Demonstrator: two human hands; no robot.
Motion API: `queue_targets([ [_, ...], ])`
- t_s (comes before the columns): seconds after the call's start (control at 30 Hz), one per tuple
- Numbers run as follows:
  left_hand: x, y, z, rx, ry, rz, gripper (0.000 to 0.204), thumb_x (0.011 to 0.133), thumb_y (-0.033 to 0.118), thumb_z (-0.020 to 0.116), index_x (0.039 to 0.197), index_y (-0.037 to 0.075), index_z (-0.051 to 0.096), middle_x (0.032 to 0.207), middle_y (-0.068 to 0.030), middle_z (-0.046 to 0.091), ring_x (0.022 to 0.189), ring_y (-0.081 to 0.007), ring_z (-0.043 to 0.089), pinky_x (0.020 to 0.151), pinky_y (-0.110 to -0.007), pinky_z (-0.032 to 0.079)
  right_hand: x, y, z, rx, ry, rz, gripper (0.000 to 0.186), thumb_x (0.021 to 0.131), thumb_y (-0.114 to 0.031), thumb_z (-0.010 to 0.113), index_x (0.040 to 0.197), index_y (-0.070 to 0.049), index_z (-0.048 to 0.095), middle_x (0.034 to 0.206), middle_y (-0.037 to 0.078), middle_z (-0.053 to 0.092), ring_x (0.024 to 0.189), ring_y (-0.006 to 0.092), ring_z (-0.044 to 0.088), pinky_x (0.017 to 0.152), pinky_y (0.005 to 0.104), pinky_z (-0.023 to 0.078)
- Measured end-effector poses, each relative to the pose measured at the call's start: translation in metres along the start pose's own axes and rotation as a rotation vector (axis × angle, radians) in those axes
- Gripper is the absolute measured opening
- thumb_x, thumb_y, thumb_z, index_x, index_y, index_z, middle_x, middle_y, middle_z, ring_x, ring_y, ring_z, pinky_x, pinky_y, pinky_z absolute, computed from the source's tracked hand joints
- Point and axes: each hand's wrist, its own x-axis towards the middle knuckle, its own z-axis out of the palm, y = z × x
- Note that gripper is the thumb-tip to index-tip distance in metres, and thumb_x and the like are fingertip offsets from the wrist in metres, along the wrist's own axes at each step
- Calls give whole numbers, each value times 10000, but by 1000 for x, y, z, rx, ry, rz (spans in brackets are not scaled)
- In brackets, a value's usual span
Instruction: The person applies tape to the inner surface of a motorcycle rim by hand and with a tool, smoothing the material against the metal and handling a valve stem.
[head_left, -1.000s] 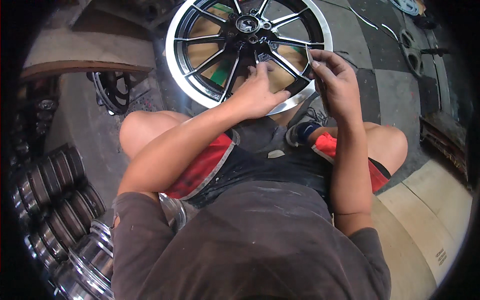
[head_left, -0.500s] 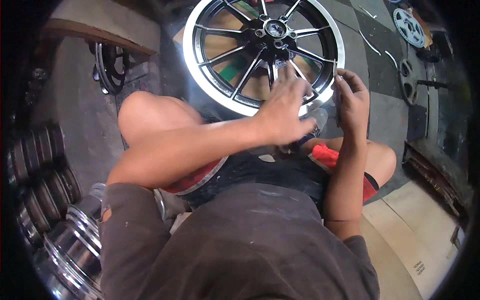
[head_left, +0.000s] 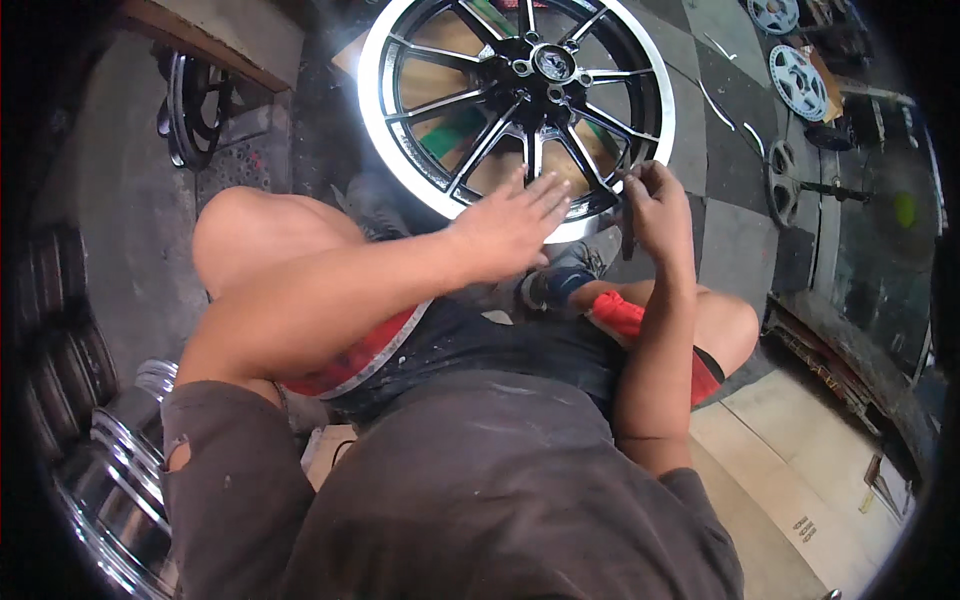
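A black-and-silver spoked wheel (head_left: 600,140) with a bright machined outer lip lies face up in front of me. Its hub sits toward the far side, and the far edge is cut off by the picture. My left hand (head_left: 510,225) is held flat with fingers spread at the wheel's near lip; whether it touches the metal I cannot tell. At the lip's near right side, my right hand (head_left: 662,212) pinches a thin dark strip (head_left: 628,235), which hangs down from the fingertips. The strip's exact kind is unclear.
Cardboard (head_left: 435,95) lies under the wheel. Shiny rims (head_left: 120,470) are stacked at my lower left. A dark wheel (head_left: 195,110) leans by a bench at left. Silver wheel covers (head_left: 798,82) and thin white strips (head_left: 715,105) lie at far right, and a cardboard sheet (head_left: 770,450) beside me.
My left hand has drawn back from over the spokes to the near lip. My right hand has come in closer to the lip. The whole view has shifted slightly.
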Motion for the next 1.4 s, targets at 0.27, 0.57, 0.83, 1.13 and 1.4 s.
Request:
queue_targets([
  [0.27,-15,-45,-16,-107,-169,143,757,892,178,729,1603,199,468,1681,8,453,1614,-288,311,1311,-633,245,-6,-2,-1,3,-31,4,254,969,-181,683,1113,28,695,1011,244,766,979,363,763,873,425,567],
  [0.57,-23,-32,-61,-95,-382,40,688,868,353,828,1407,-10,602,1405,-191,644,1381,-349,578,1161,-535,430,-12,-36,25,24,-2,-63,188,965,-146,681,1124,-50,704,940,220,755,870,360,757,775,430,564],
  [0.83,-19,3,-64,-12,-292,112,652,884,328,816,1404,-10,614,1311,-257,661,1154,-358,690,1074,-510,498,15,-50,51,-380,187,-288,181,917,-256,743,999,-94,737,964,162,756,911,389,732,802,497,562],
  [1.13,-28,-2,-98,-57,-501,58,565,934,344,771,1373,13,644,1322,-234,668,1238,-389,669,1104,-524,484,36,-55,77,-460,232,-310,170,874,-291,784,929,-133,751,949,109,767,897,357,736,784,475,570],
  [1.4,-44,-5,-110,-82,-495,36,536,900,314,792,1312,-1,657,1210,-186,721,1209,-355,684,1112,-509,490,37,-60,81,-489,230,-320,170,874,-293,792,937,-137,763,960,113,773,908,353,747,788,468,580],
])
